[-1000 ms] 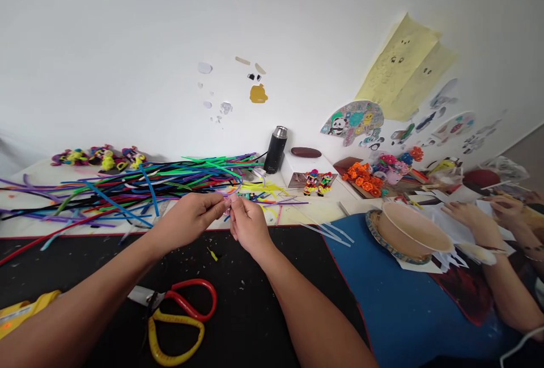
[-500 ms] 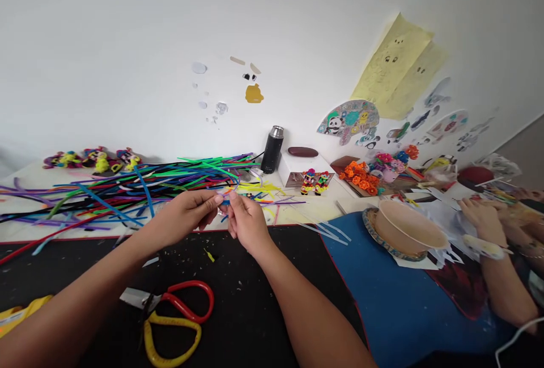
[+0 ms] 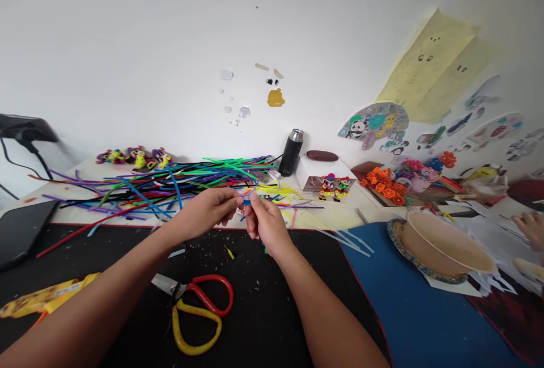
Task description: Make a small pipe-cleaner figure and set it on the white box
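Observation:
A small blue pipe cleaner piece [image 3: 247,202] is pinched between my two hands, just in front of the pile of pipe cleaners. My left hand [image 3: 216,207] grips its left end with thumb and forefinger. On the other end my right hand [image 3: 268,221] is closed, its fingers curled beneath. The fingertips cover most of the piece. Below the hands, scissors with one red and one yellow handle [image 3: 212,304] lie on the black mat [image 3: 255,322]. A tiny yellow scrap [image 3: 229,252] rests there too. Behind the hands, many coloured pipe cleaners [image 3: 140,182] are heaped.
Finished pipe cleaner figures [image 3: 335,187] stand by a white box [image 3: 308,172] and a black flask [image 3: 292,153]. A beige bowl [image 3: 446,243] is at the right, near another person's hand [image 3: 529,227]. Left are a yellow tool [image 3: 63,294] and a dark tablet-like slab [image 3: 25,232].
The view has turned left, so the objects sit further right and a wall socket shows. Both hands keep their pinch on the blue piece. The other person's arms are mostly out of view.

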`<state>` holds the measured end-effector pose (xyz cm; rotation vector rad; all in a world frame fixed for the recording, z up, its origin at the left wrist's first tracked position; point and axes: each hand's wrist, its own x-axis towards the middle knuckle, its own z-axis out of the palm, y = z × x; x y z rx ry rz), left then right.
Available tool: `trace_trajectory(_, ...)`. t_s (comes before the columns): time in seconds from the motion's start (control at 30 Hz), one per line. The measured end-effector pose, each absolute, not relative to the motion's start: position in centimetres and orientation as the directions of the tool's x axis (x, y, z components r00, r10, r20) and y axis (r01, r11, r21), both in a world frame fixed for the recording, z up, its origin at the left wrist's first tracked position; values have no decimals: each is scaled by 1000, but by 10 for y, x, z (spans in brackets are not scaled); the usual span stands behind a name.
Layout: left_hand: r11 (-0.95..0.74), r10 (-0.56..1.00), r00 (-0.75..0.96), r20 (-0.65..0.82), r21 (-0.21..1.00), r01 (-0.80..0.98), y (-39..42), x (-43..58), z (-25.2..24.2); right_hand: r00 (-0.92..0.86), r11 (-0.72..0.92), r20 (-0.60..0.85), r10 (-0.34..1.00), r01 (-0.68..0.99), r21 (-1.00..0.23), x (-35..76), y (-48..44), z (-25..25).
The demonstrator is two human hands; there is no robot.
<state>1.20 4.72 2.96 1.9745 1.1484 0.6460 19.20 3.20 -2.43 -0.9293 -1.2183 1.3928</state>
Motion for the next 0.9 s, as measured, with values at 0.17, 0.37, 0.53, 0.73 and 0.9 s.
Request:
trace_trajectory(0.17,-311,879,475,38,801,511,48,13,30,-193,22,57,980,-181,-983,191,32,-23)
trace_trajectory(0.37,-374,889,445,109,733,569,45,13,32,-198,21,50,979,-146,-989,191,30,-20)
trace_trajectory(0.53,-386,884,455,109,720,577,46,12,33,-202,74,102,974,-141,-987,191,32,-24)
trace_trajectory(0.73,-337,894,448,20,689,642,52,14,26,-158,75,90,983,-97,-992,188,36,-32)
trace_trajectory(0.9,-473,864,465,193,627,619,47,15,31,-158,70,94,983,-151,-986,188,33,-25)
